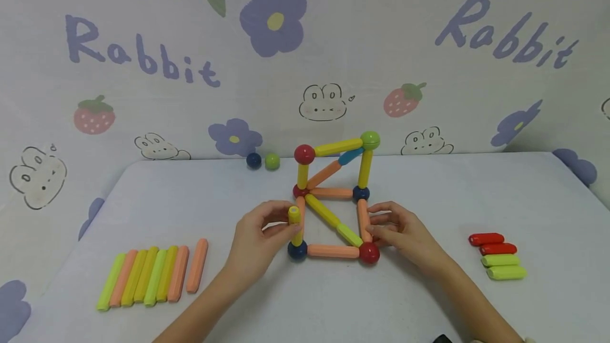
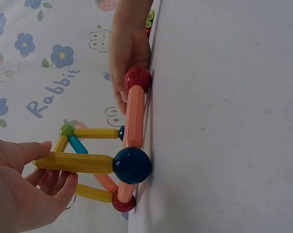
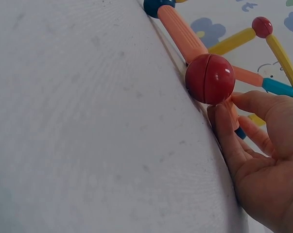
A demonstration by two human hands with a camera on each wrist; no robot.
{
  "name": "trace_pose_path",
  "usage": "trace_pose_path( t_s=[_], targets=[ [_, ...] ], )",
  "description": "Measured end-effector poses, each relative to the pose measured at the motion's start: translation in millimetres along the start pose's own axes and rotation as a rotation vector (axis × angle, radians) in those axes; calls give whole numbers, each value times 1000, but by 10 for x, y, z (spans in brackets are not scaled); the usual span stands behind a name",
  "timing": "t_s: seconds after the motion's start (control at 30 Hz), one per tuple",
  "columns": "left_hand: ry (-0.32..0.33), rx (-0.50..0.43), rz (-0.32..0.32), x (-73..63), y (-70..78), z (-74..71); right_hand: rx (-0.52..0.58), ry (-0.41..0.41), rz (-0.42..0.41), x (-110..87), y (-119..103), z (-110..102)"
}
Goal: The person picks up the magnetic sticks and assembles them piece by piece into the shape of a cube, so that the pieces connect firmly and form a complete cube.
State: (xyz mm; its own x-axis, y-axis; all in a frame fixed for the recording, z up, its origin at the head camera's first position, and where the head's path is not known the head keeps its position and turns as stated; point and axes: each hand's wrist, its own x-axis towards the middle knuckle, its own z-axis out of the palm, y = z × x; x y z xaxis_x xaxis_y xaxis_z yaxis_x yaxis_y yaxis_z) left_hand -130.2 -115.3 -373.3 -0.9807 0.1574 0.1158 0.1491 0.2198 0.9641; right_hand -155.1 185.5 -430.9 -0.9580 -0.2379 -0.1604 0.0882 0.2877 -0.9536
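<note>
A frame of coloured rods joined by balls stands mid-table. My left hand [image 1: 257,237] pinches an upright yellow rod [image 2: 83,163] between thumb and fingers; its lower end meets the front-left dark blue ball [image 1: 297,250]. On the other side, my right hand [image 1: 405,234] grips the right-hand orange rod [image 1: 364,218] just behind the front-right red ball [image 3: 210,78]. Another orange rod [image 1: 333,251] links these two front balls. A yellow and lime diagonal [image 1: 329,215] crosses the base. At the back, a green ball [image 1: 370,140] and a red ball [image 1: 304,154] top two yellow uprights.
Lime, orange and yellow rods [image 1: 147,277] lie in a row at the left, with one orange rod [image 1: 197,266] slightly apart. Short red and lime rods [image 1: 498,255] lie at the right. Loose blue [image 1: 254,161] and green [image 1: 272,161] balls sit by the back edge.
</note>
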Motion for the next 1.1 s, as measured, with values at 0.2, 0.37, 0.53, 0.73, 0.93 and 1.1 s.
trace_pose_path(
  t_s=[0.2,0.37,0.53,0.73,0.93,1.1],
  targets=[
    [-3,-11,-26,140,139,-120,-5,3,4,-1,-4,1],
    [25,-4,-1,340,272,-251,-3,4,3,-5,-1,-2],
    [133,27,42,618,276,-353,-1,4,2,1,0,0],
    [219,28,-45,895,139,-429,-7,9,4,-1,-1,-1],
    [237,32,-103,1112,-109,-475,-12,12,3,-6,-7,-5],
    [198,111,-133,1219,-342,-499,-13,7,1,-15,-14,-11]
  ],
)
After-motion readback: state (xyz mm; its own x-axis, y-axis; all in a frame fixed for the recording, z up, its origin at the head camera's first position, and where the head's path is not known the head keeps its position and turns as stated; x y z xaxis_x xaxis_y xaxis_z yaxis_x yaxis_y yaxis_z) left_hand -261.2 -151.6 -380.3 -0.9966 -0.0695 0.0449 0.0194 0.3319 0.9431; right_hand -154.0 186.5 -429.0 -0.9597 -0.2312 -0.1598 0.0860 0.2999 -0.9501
